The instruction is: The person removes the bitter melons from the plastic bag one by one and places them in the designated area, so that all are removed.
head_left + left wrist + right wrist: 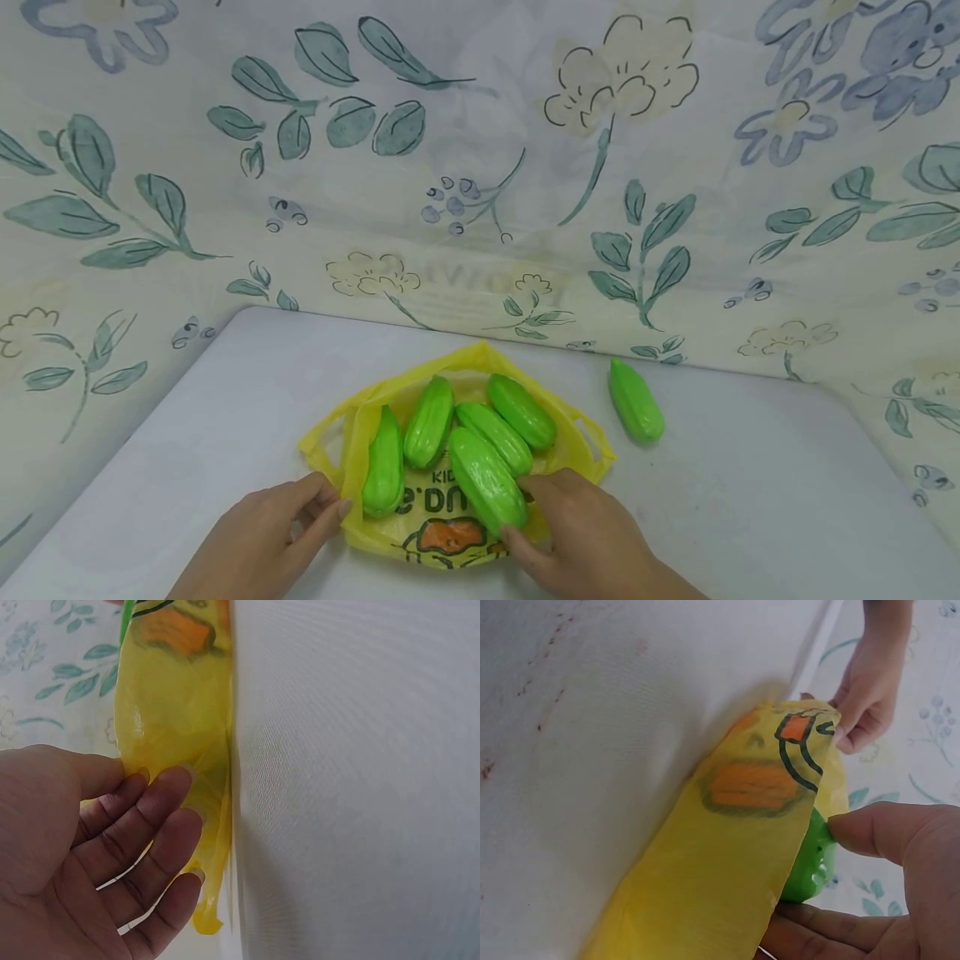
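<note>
A yellow plastic bag (480,358) lies with its mouth spread wide, printed with black letters and an orange patch. Several glossy bright green, ridged, cucumber-like vegetables (430,422) lie inside it. My left hand (273,525) pinches the bag's edge at the left front between thumb and fingers. In the left wrist view, the fingertips (176,780) meet the yellow film. My right hand (581,529) grips the frontmost green vegetable (486,482), thumb at its near end and fingers on its right side. Film hides part of that vegetable in the right wrist view.
One more green vegetable (636,402) lies on the white table (750,483), to the right of the bag. Behind the table hangs a floral cloth (480,167), which also runs along both sides.
</note>
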The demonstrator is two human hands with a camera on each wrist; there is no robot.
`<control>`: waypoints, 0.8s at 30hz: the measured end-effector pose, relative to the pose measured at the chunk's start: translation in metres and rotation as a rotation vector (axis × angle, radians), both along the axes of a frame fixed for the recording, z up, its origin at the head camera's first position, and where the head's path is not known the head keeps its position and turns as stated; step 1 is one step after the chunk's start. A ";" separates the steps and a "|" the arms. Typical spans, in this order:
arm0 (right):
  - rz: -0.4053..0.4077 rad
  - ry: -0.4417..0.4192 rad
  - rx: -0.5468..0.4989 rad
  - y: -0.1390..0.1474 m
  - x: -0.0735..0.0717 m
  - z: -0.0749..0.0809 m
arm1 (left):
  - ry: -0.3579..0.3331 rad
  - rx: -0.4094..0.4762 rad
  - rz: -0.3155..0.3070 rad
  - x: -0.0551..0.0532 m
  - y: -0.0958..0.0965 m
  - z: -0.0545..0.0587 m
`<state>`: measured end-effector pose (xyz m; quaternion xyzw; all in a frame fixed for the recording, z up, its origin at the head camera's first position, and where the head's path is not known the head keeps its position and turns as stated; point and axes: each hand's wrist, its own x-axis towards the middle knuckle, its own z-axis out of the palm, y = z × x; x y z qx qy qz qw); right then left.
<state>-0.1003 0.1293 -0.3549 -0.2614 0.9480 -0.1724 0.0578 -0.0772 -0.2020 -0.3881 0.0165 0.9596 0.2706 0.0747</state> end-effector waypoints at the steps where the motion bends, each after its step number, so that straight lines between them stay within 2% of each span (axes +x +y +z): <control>1: -0.003 -0.001 0.001 0.000 0.000 0.000 | 0.002 0.000 0.000 0.000 0.000 0.000; 12: -0.010 -0.021 -0.010 0.002 0.000 0.001 | 0.024 0.004 -0.009 0.002 -0.001 0.000; 24: -0.042 -0.004 -0.036 0.007 0.001 0.001 | 0.030 -0.009 -0.012 0.001 0.000 0.000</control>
